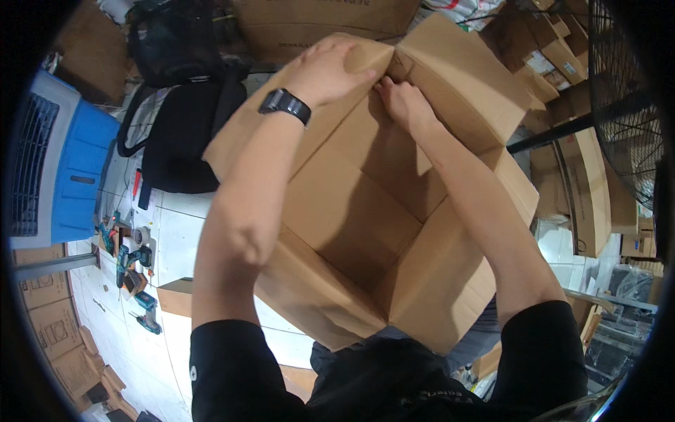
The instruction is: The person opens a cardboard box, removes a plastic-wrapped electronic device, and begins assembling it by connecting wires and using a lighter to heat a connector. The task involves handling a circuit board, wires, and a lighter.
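Observation:
A large brown cardboard box (351, 190) stands open in front of me, its flaps folded outward and its inside showing. My left hand (325, 70), with a black watch (285, 105) on the wrist, lies on the far left flap, thumb spread from the fingers. Inside the box, at the far corner, is my right hand (408, 105). Its fingers are curled together against the cardboard where the walls meet. Whatever they hold there, if anything, is hidden.
A black chair (186, 133) stands at the far left, beside a blue and grey air cooler (74, 165). Cordless drills (146, 313) lie on the white tiled floor (176, 239). On the right are a black fan (626, 105) and stacked cardboard (583, 190).

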Demonstrator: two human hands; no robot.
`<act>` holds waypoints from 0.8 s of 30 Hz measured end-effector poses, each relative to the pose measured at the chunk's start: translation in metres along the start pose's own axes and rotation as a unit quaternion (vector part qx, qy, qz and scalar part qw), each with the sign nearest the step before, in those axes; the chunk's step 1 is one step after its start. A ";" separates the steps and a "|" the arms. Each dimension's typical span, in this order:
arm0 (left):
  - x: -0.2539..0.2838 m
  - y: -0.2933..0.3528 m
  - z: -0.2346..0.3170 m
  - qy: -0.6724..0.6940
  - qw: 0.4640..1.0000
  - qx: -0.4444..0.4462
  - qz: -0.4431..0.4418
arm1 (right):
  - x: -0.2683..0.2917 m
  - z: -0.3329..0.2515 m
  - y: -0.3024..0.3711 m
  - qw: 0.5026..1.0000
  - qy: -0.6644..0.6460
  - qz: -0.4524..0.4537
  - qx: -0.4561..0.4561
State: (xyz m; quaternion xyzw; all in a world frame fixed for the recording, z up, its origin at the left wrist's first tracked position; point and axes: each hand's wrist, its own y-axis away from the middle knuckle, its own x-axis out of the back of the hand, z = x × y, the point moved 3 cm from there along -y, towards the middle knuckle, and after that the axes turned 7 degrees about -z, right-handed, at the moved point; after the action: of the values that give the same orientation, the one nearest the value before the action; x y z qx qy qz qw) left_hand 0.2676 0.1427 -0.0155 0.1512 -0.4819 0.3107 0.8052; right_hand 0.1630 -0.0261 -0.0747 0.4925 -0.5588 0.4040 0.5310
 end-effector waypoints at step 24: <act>0.002 0.006 0.014 -0.048 0.998 0.029 -0.023 | 0.008 -0.050 0.053 0.951 0.047 -0.293 -0.086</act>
State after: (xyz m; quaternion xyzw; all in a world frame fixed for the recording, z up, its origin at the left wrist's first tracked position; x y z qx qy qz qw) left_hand 0.2546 0.1405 -0.0073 0.2001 -0.5068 0.2984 0.7836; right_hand 0.1214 0.0321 -0.0569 0.5675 -0.3969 0.2031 0.6922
